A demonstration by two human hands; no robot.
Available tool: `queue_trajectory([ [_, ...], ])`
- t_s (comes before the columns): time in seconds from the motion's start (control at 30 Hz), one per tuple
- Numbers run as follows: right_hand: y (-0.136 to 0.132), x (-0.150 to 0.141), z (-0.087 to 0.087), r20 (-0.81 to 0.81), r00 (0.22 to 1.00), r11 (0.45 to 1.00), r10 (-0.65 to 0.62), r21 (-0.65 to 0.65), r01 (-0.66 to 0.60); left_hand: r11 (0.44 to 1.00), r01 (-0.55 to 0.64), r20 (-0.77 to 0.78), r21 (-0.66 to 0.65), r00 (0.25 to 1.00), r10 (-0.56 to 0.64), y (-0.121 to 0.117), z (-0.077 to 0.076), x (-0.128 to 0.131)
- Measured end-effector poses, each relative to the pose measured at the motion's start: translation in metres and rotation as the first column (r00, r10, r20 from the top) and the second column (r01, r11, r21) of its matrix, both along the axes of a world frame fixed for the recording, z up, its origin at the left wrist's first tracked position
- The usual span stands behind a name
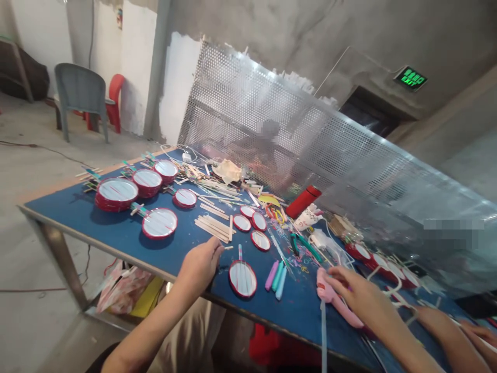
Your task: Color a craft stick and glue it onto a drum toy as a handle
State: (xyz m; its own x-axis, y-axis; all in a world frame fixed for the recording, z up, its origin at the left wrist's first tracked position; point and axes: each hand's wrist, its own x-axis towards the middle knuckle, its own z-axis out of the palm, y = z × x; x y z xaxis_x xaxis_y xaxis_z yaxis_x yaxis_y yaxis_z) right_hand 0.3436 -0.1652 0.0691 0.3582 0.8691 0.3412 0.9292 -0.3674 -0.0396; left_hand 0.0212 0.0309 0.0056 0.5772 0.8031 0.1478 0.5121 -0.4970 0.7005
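My left hand (202,263) is closed in a pinch on a short wooden stick (229,247) at the table's front edge. Right of it lies a red-rimmed round white disc (243,280) with a short neck pointing away from me. Pink, teal and light blue sticks (276,280) lie side by side between my hands. My right hand (349,290) has its fingers around the body of a pink hot glue gun (330,291); the thumb is hidden. A long translucent glue stick (324,336) sticks out of the gun, down past the table edge.
Larger red-rimmed discs (159,224) stand on the blue table (77,217) at left. Flat wooden sticks (213,227), green-handled pliers (306,247) and a red bottle (305,201) lie farther in. A perforated metal panel (248,103) runs behind. Another person's hands (446,331) are at right.
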Motion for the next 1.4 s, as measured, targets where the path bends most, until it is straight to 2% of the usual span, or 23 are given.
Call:
queue_trajectory([
  [0.13,0.024,-0.090,-0.007,-0.002,0.996,0.996,0.085,0.036,-0.085,1.000,0.000,-0.011,0.002,1.000,0.000,0.000,0.002,0.000],
  [0.23,0.039,-0.157,-0.027,0.168,0.967,0.949,0.191,0.222,-0.225,1.000,0.011,-0.027,-0.001,1.000,-0.011,0.002,0.004,0.001],
  [0.3,0.048,-0.189,-0.044,0.199,0.967,0.915,0.157,0.340,-0.218,1.000,0.022,-0.037,-0.004,0.999,-0.023,0.004,0.004,0.001],
  [0.37,0.057,-0.208,-0.062,0.153,0.984,0.905,0.087,0.401,-0.142,0.999,0.034,-0.042,-0.008,0.999,-0.034,0.006,0.005,0.001],
  [0.47,0.067,-0.213,-0.086,0.084,0.996,0.893,-0.010,0.449,-0.029,0.999,0.047,-0.040,-0.018,0.998,-0.048,0.009,0.007,0.000],
  [0.57,0.072,-0.206,-0.100,0.015,0.999,0.915,-0.031,0.402,0.022,0.998,0.057,-0.028,-0.025,0.998,-0.058,0.010,0.008,-0.002],
  [0.73,0.075,-0.196,-0.106,-0.076,0.997,0.933,-0.020,0.358,0.046,0.998,0.060,0.004,-0.033,0.998,-0.060,0.008,0.007,-0.005],
  [1.0,0.076,-0.190,-0.109,-0.097,0.994,0.909,0.058,0.416,-0.013,0.997,0.044,0.013,-0.061,0.999,-0.044,0.006,0.007,-0.005],
  [1.1,0.077,-0.189,-0.108,-0.184,0.979,0.878,0.090,0.478,0.009,0.997,0.041,0.014,-0.069,0.999,-0.040,0.006,0.007,-0.004],
  [1.23,0.079,-0.197,-0.099,-0.324,0.928,0.797,0.184,0.602,0.052,0.997,0.033,0.022,-0.072,0.999,-0.031,0.005,0.007,-0.004],
  [1.4,0.087,-0.214,-0.093,-0.294,0.905,0.727,0.307,0.686,-0.023,0.998,0.010,0.038,-0.067,0.999,-0.008,0.004,0.005,-0.003],
])
